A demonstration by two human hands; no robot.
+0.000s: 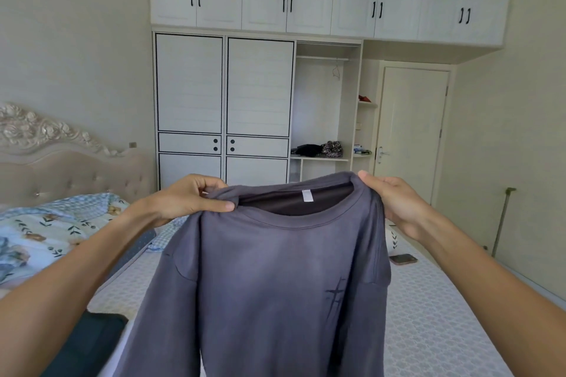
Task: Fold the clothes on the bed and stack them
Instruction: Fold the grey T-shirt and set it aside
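Note:
A grey long-sleeved sweatshirt (pixel 269 285) hangs in the air in front of me, above the bed (pixel 428 315). Its front faces me, with a dark cross mark on the chest and a white label inside the collar. My left hand (pixel 190 199) pinches its left shoulder beside the collar. My right hand (pixel 395 202) grips the right shoulder. Both sleeves hang down at the sides. A dark teal garment (pixel 88 343) lies on the bed at the lower left, partly hidden by my left arm.
A floral quilt (pixel 39 239) is bunched at the bed's left by the padded headboard (pixel 61 174). A phone (pixel 403 259) lies on the mattress at the right. A white wardrobe (pixel 226 101) and a closed door (pixel 410 131) stand behind the bed.

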